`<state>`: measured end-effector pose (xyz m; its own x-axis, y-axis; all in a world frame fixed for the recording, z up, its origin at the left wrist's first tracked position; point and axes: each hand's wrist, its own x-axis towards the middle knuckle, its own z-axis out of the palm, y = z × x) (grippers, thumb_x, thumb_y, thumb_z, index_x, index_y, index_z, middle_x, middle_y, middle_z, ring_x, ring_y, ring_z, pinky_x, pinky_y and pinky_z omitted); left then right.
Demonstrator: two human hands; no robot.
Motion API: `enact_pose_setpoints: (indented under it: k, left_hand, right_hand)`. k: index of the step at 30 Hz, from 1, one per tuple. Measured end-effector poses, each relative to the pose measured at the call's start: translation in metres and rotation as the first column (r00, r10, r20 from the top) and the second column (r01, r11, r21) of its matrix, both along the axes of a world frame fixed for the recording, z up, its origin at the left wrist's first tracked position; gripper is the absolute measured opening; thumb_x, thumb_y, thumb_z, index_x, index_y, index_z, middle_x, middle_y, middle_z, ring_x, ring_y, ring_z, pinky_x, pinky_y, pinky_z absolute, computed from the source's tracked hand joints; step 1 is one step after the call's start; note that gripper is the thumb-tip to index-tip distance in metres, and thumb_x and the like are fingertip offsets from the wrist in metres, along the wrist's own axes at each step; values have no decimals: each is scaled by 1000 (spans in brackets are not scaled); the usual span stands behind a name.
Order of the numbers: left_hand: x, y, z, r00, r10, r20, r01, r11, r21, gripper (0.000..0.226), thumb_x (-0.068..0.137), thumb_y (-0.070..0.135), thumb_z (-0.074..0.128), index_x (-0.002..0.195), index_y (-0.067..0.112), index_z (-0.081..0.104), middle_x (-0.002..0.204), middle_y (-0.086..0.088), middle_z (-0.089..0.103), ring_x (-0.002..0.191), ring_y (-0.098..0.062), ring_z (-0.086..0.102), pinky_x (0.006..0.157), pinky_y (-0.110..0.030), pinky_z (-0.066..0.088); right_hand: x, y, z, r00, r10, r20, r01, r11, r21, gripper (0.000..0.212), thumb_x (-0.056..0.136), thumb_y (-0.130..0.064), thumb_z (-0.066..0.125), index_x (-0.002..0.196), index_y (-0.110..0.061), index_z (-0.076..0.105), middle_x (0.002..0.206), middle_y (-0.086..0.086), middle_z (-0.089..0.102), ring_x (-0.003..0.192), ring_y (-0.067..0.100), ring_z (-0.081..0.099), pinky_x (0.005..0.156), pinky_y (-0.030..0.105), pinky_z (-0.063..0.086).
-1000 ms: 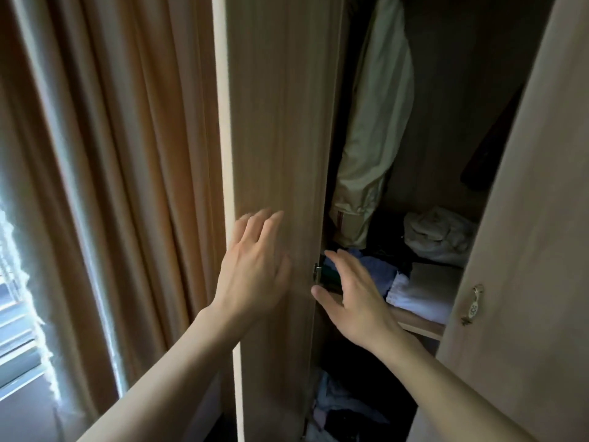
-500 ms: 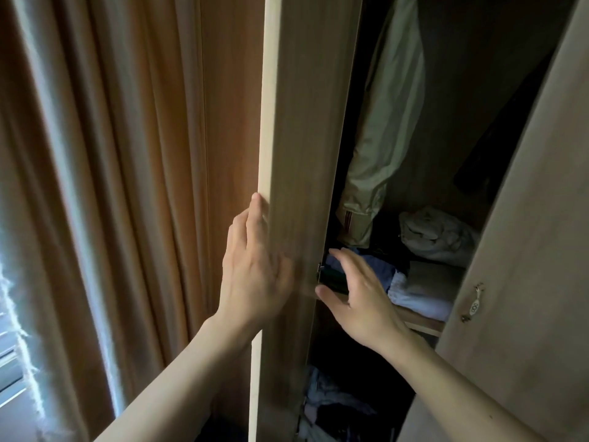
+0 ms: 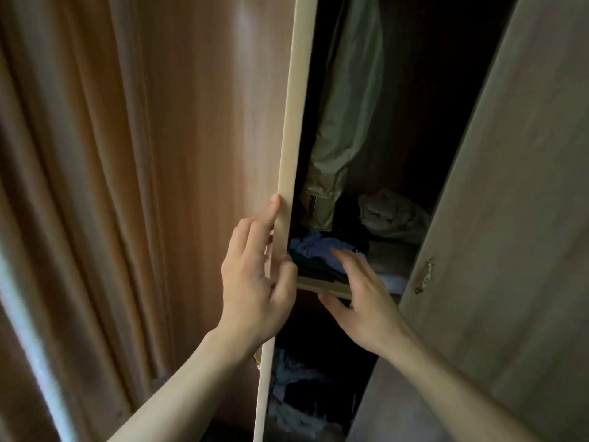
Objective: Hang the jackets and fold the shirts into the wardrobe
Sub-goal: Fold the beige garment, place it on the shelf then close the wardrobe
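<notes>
My left hand [image 3: 255,282] grips the upright edge of the wardrobe door [image 3: 288,154], while my right hand [image 3: 360,301], open and empty, is nearer the folded shirts [image 3: 318,250] on the shelf [image 3: 322,283] just beyond.

Two bare forearms enter from the bottom of the view, with no sleeves, cuffs, watches or bands covering them as far as they can be seen. The left hand [image 3: 255,282] wears no glove and no ring on the fingers that show. The right hand [image 3: 363,301] is likewise ungloved and unadorned. Fingernails look short and unpainted, though motion blur softens the detail.
</notes>
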<state>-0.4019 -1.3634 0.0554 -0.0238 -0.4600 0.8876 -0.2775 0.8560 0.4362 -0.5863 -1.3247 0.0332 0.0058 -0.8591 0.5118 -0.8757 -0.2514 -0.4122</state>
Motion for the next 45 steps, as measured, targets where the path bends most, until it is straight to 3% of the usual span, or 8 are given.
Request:
enact_pose_setpoints:
  k: [6,13,16,23,27,31,38,45]
  left_hand:
    - [-33,1,-9,979,-202,-39,200,979,-41,56,83,-9,53,138,3,51,133,-9,57,123,-28,55,95,-48,51]
    - [-75,1,-12,954,-300,22,300,954,-3,49,87,-7,59,135,3,56,146,-5,51,139,-15,44,103,-50,48]
    - [-95,1,-10,950,-297,95,299,954,-13,43,94,7,55,137,4,54,148,-5,49,141,-14,42,104,-48,48]
    - [-151,-8,-5,948,-190,254,195,981,6,47,95,13,53,142,16,52,151,2,44,141,-7,39,104,-41,50]
    - [-184,-19,-9,919,-122,374,124,992,17,59,92,9,57,148,22,44,158,2,34,143,-15,36,108,-41,46]
    - [-219,-25,-11,889,-5,458,1,1000,8,63,91,10,62,149,24,42,161,-2,29,143,-23,37,106,-17,29]
    - [-263,-50,-10,819,79,568,-69,997,-39,69,86,9,61,149,26,41,163,-3,24,141,-25,34,88,-30,52]
    - [-283,-80,-19,775,104,623,-49,993,-105,75,82,20,65,152,22,37,164,-9,20,139,-32,33,89,-37,54]
  right_hand:
    - [-22,25,-3,994,-103,40,102,994,27,71,91,-36,65,151,-24,28,151,-5,36,139,11,35,114,34,35]
    - [-52,41,3,995,-91,45,89,995,44,80,87,-61,56,153,-33,20,156,-13,28,143,5,29,114,39,36]
    - [-65,41,5,998,-52,48,50,998,26,81,88,-62,56,154,-36,14,159,-15,22,147,6,21,116,43,33]
    - [-114,40,9,999,-22,45,23,999,-24,84,88,-58,59,153,-42,7,158,-20,18,145,2,23,115,41,36]
    - [-154,35,5,997,-48,57,49,998,-25,85,87,-60,58,152,-44,6,160,-18,15,145,7,25,112,43,39]
    - [-187,26,0,995,-66,72,66,998,-2,86,89,-57,58,154,-42,3,161,-17,11,148,7,16,118,39,31]
    - [-221,6,-1,985,-98,142,92,995,43,90,91,-46,62,156,-35,1,160,-16,15,144,1,20,107,10,18]
    - [-238,-12,4,979,-190,74,186,981,57,89,88,-57,53,156,-36,0,161,-9,16,147,7,19,117,27,28]
